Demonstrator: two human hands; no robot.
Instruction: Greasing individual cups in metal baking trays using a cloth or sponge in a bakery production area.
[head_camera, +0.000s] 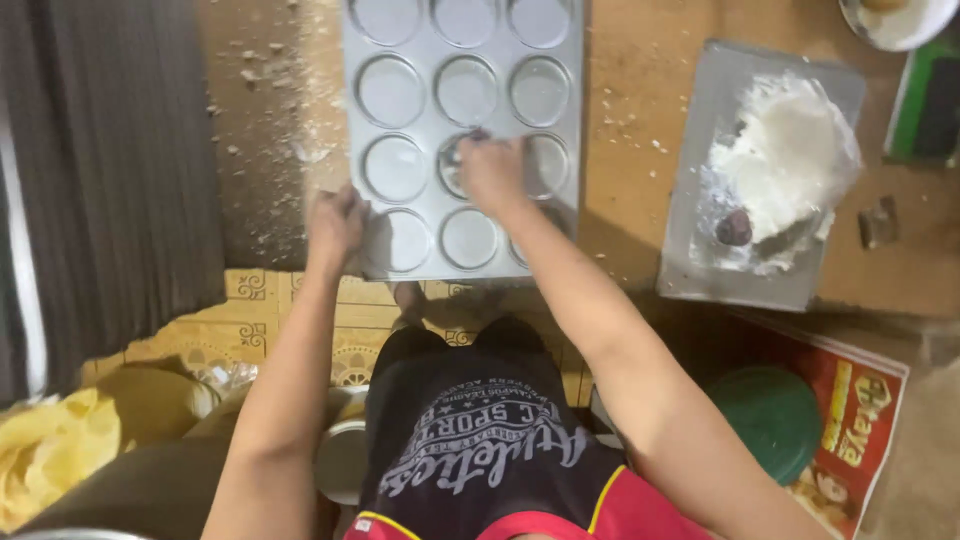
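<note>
Grey metal muffin tray (415, 245) runs lengthwise away from you. Your left hand (336, 225) grips its near-left edge; your right hand (492, 172), fingers curled, presses into a middle cup.

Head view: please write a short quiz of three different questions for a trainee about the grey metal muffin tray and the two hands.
1. True or false: the left hand grips the near left edge of the grey metal muffin tray with round cups.
2. Where is the right hand? A) on the flat grey tray of white flour B) at a cup in the muffin tray's middle column C) on the round green lid
3. Fill in: the small dark lump lies at the edge of the white ____ pile.

Key: 1 true; 2 B; 3 flour.
</note>
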